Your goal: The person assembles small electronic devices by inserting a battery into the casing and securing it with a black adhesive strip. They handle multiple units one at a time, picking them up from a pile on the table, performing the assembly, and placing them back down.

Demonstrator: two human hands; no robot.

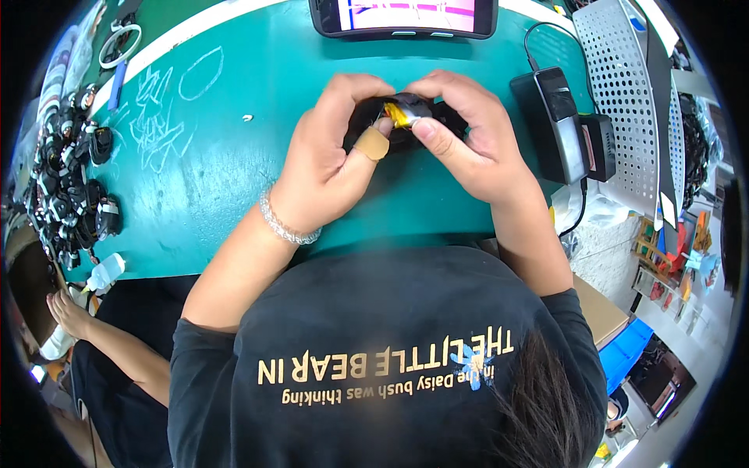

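Observation:
Over the far middle of the green table, both my hands grip a small black item (406, 142) from its two sides. A yellow and white piece (402, 115) shows in the middle of it, between my thumb tips; its exact kind is hard to make out. My left hand (331, 148) has its fingers curled around the left side, with a tan band (372, 143) around the thumb. My right hand (473, 140) is wrapped around the right side, its thumb pressed by the white part. The fingertips behind the item are hidden.
A phone (406, 19) stands at the table's (234, 187) far edge. Right lie a black device (552, 125) with a cable and a perforated white basket (624, 101). Several small black items (70, 179) are heaped left, near a bottle (107, 271) and another person's hand (69, 313).

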